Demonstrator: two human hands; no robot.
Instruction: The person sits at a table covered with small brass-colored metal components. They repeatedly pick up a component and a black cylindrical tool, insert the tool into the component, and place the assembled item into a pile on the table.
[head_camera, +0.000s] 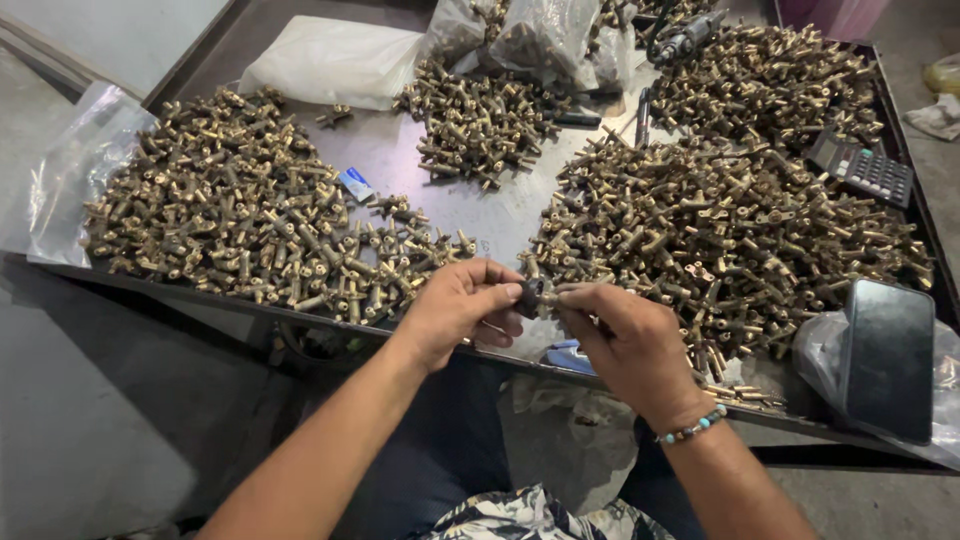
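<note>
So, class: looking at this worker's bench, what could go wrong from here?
1. The small brass fitting, pinched between left hand and right hand over the table's front edge, could drop to the floor.
2. The two nearest heaps almost meet, so parts might mix.
3. The phone overhangs the edge.

Fitting heaps (240, 210) on metal table (470, 205)

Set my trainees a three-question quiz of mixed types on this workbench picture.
1. True or false: both hands pinch one small brass fitting between them.
2. Which wrist wears a beaded bracelet? A) left B) right
3. Fill in: the dark device with keys by the tray's right edge is a ______.

Key: 1 true; 2 B; 3 calculator. The left hand and right hand meet at the tray's near edge.
</note>
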